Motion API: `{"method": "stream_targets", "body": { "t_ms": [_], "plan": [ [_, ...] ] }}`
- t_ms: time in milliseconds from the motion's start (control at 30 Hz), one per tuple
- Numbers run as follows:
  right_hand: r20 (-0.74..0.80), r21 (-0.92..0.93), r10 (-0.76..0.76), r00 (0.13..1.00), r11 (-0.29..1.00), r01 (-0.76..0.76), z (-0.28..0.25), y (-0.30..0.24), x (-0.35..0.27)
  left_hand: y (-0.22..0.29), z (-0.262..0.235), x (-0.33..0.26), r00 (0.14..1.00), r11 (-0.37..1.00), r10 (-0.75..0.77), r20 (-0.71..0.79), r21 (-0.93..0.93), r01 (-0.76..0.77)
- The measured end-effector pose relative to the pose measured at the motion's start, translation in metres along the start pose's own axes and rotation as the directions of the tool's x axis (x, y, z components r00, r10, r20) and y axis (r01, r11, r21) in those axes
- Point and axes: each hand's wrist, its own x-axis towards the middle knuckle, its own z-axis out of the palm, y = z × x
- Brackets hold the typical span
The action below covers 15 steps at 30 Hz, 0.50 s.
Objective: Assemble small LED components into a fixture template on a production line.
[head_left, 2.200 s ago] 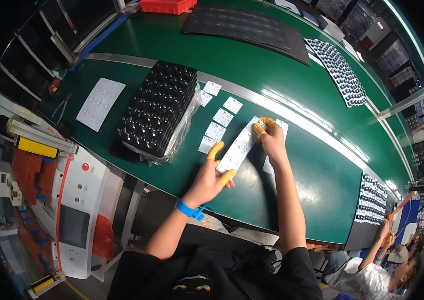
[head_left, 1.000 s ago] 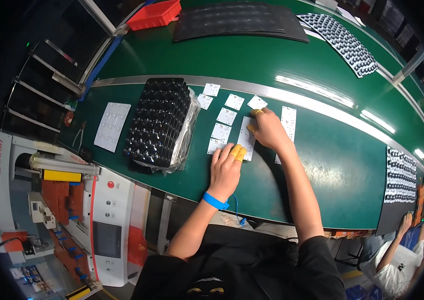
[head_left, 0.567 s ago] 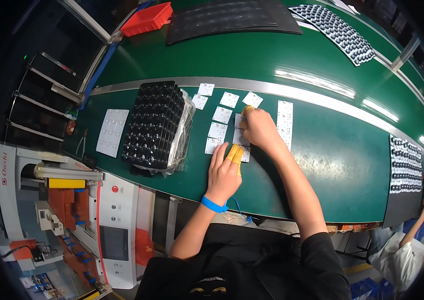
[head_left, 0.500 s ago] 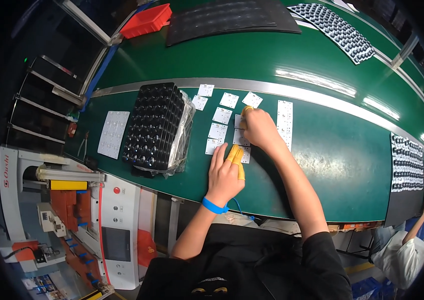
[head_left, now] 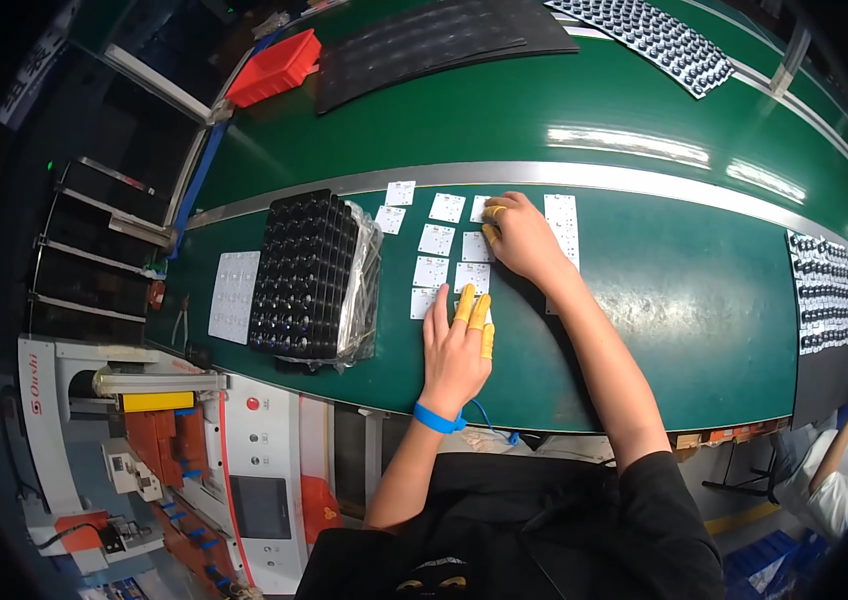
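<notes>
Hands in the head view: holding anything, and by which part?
Nothing lifted. Left hand lies flat, fingertips on a small white square card. Right hand presses fingers down on another card on the green table.

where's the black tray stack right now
In the head view the black tray stack sits on the green table, left of the left hand and the white squares.

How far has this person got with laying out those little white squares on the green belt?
About eight small white squares already lie singly in rows beside the black tray stack. The right hand rests on the white strip; the left hand, with yellow finger covers, lies flat by the lowest squares. That strip and a white sheet remain whole.
</notes>
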Motion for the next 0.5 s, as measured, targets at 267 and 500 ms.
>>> {"method": "stream_targets", "body": {
  "t_ms": [267, 500],
  "plan": [
    [-0.145, 0.128, -0.115, 0.983, 0.983, 0.134, -0.007, 0.004, 0.003, 0.0, 0.003, 0.003, 0.998, 0.999, -0.035, -0.048, 0.018, 0.036],
    [-0.015, 0.175, 0.009, 1.0, 0.985, -0.007, -0.032, 0.008, 0.001, -0.001, 0.001, -0.007, 0.975, 0.993, -0.115, -0.191, -0.017, 0.114]
  ]
}}
